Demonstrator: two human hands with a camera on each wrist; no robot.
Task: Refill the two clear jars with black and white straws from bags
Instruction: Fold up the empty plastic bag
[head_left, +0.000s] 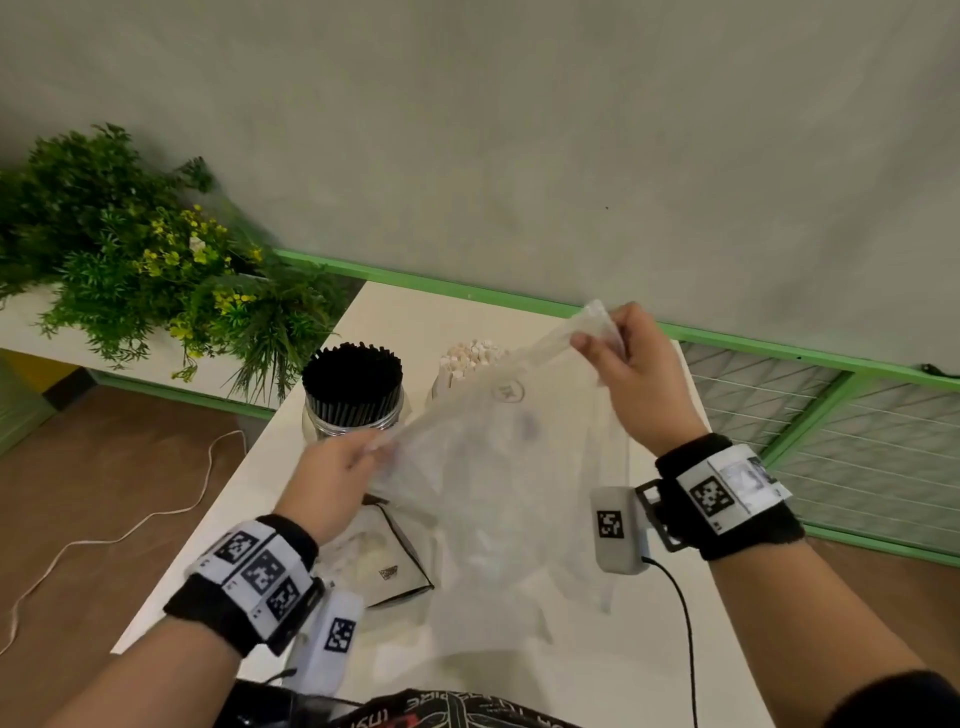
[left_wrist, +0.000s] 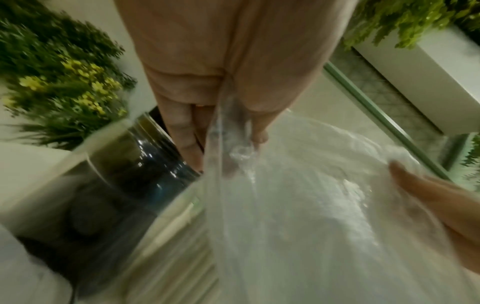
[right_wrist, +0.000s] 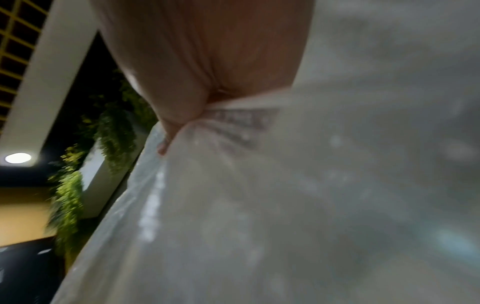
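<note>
A clear plastic bag (head_left: 498, 467) hangs stretched between both hands above the white table (head_left: 395, 312). My left hand (head_left: 358, 457) pinches its lower left edge, and in the left wrist view the film (left_wrist: 285, 205) runs between thumb and fingers. My right hand (head_left: 608, 338) grips the bag's upper corner, higher and further back; the right wrist view is filled with the film (right_wrist: 285, 205). Behind the bag stand a clear jar packed with black straws (head_left: 353, 379) and a jar of white straws (head_left: 467, 358), partly hidden by the bag.
Another flattened clear bag with a dark edge (head_left: 384, 561) lies on the table under my left wrist. A leafy plant with yellow flowers (head_left: 135, 249) fills a planter at the left. A green-framed mesh rail (head_left: 831, 410) runs along the back right. A white cable (head_left: 130, 525) trails on the brown floor.
</note>
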